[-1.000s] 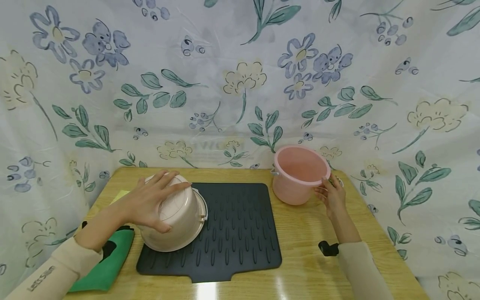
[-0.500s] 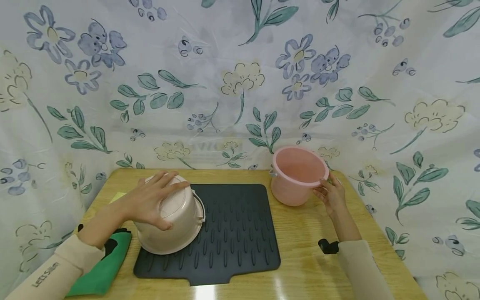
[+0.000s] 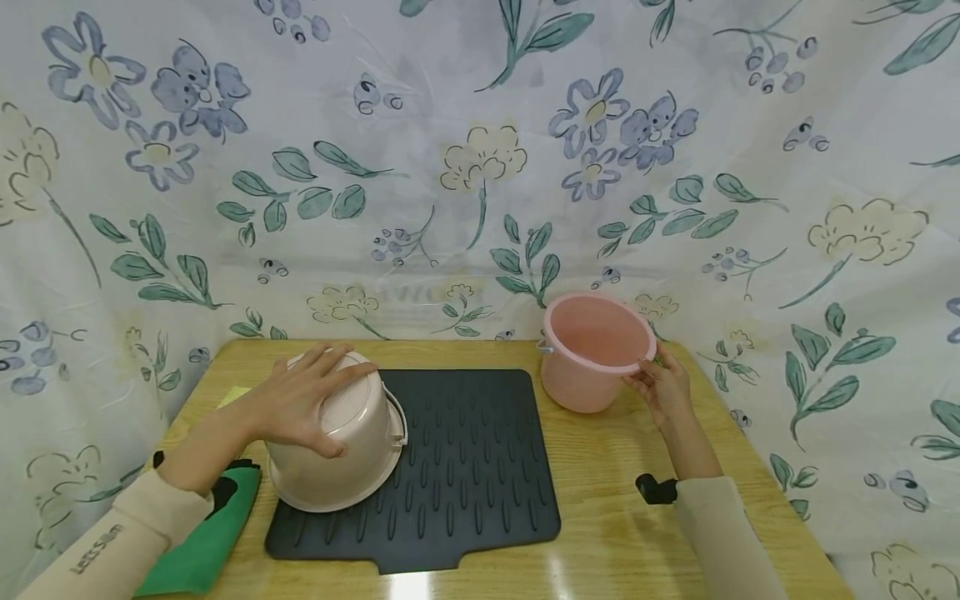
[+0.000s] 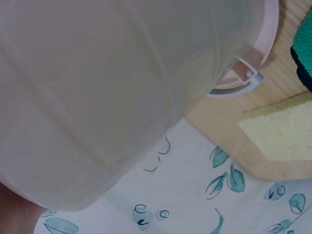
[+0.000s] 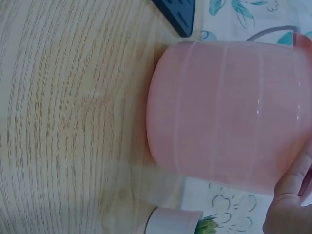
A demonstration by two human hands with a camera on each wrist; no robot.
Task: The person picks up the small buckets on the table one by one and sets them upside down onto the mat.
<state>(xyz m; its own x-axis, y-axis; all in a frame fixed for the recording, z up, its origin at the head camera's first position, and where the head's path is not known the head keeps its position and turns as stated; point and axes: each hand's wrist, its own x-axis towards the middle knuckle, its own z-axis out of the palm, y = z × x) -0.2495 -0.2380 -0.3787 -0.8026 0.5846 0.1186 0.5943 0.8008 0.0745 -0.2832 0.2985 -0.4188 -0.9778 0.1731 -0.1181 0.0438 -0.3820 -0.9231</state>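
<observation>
An upside-down beige bucket (image 3: 337, 467) stands on the left part of the dark ribbed mat (image 3: 472, 467). My left hand (image 3: 303, 408) spans its base from above, gripping it with fingers across the top and the thumb down the near side. In the left wrist view the bucket's wall (image 4: 97, 97) fills most of the picture. At the back right, an upright pink bucket (image 3: 581, 387) stands on the table. My right hand (image 3: 663, 387) pinches its rim on the right side; in the right wrist view part of that hand (image 5: 290, 204) shows beside the bucket (image 5: 224, 112).
Left of the mat lies a green item with black parts (image 3: 206, 533), partly under my left arm. A pale yellow sponge (image 4: 280, 129) lies beyond it. A small potted plant (image 5: 170, 222) stands near the pink bucket. A floral curtain (image 3: 420, 208) hangs behind the wooden table (image 3: 600, 517).
The whole head view has shifted slightly. Both hands stay on their buckets, with no clear movement of either bucket.
</observation>
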